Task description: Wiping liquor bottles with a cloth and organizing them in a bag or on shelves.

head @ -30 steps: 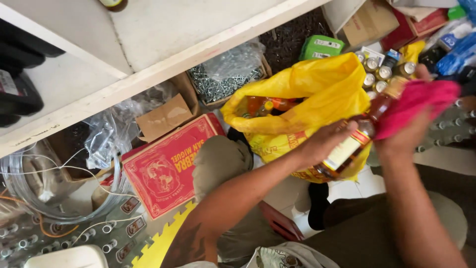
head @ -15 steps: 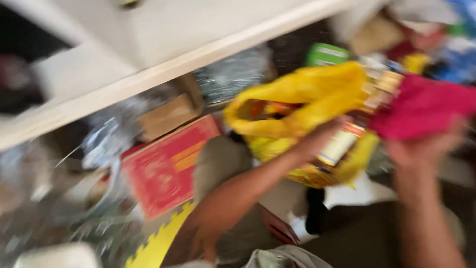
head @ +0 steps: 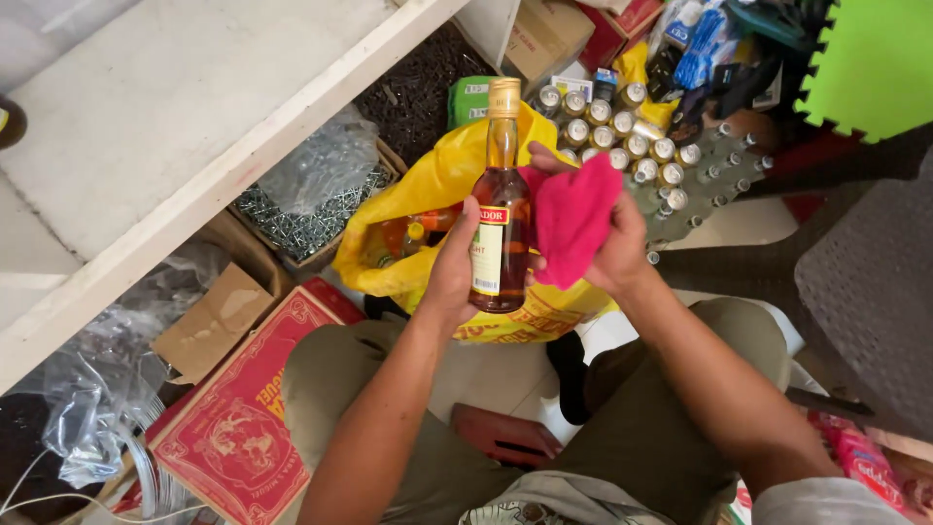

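Cluttered storage floor fills the view, with a white shelf [head: 224, 165] above and to the left of the hands and a red printed box [head: 233, 428] below the left forearm; the left hand [head: 449, 277] is wrapped around the lower body of a glass bottle [head: 501, 209], thumb across the label side, holding it upright just above the lap; the right hand [head: 607, 243] is closed on a pink cloth [head: 571, 216] and presses it against the bottle's right flank, fingers bunched in the fabric. Judging by its look, the bottle is stiff, fragile glass, smooth and likely slippery, and fairly heavy with amber liquid nearly to the shoulder; the broad labelled body seems the surest place to grip, the thin neck under the gold cap [head: 503, 97] less so. The cloth is soft and limp. Behind both hands a yellow plastic bag [head: 428, 190] gapes, its contents only partly visible; beyond the right hand stand rows of small capped bottles [head: 622, 131], their bodies hidden. The bottle's base is covered by the left palm; the right fingertips are lost under the cloth.
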